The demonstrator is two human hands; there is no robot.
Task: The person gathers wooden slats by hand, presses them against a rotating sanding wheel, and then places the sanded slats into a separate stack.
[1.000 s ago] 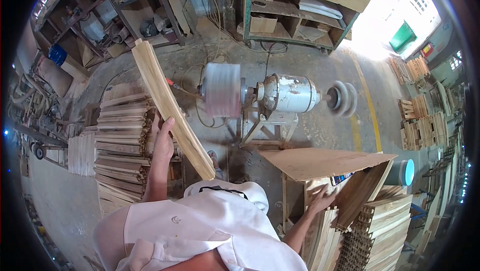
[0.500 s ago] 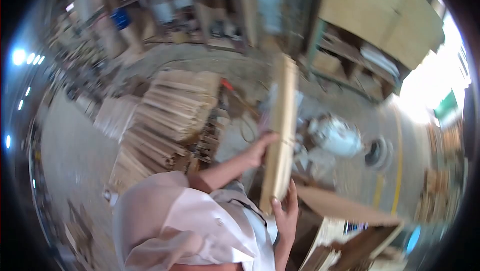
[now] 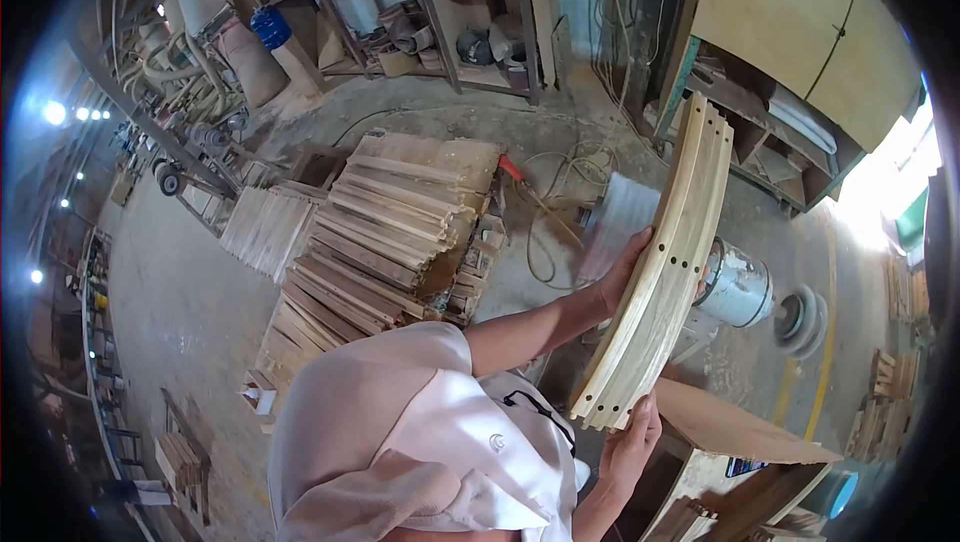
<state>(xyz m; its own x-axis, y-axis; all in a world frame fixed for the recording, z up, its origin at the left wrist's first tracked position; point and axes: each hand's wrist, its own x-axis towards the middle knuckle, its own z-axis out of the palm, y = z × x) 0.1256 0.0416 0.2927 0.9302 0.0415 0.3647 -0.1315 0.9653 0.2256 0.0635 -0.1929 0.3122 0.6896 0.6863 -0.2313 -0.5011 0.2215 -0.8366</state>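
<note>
A bundle of curved wooden slats (image 3: 665, 287), lying side by side with dark drilled holes at both ends and in the middle, is held up at a slant in front of me. My left hand (image 3: 628, 270) wraps around the bundle's left side near the middle, with some fingertips showing past the right edge. Lower down, my right hand (image 3: 632, 437) grips the bottom end. Behind the slats stands a grey-white motor-like machine (image 3: 738, 287) with a round wheel (image 3: 800, 322) on its right.
Stacks of wooden strips (image 3: 385, 212) lie on the floor to the left. A red-handled tool (image 3: 510, 168) and a looped hose (image 3: 545, 252) are beyond. An open wooden box (image 3: 700, 487) stands at lower right; a cabinet (image 3: 780, 32) and shelves (image 3: 470, 32) are at the back.
The slat bundle has turned from nearly edge-on to show its broad face and holes. Its top now leans further right. Both hands moved right in view and still hold it.
</note>
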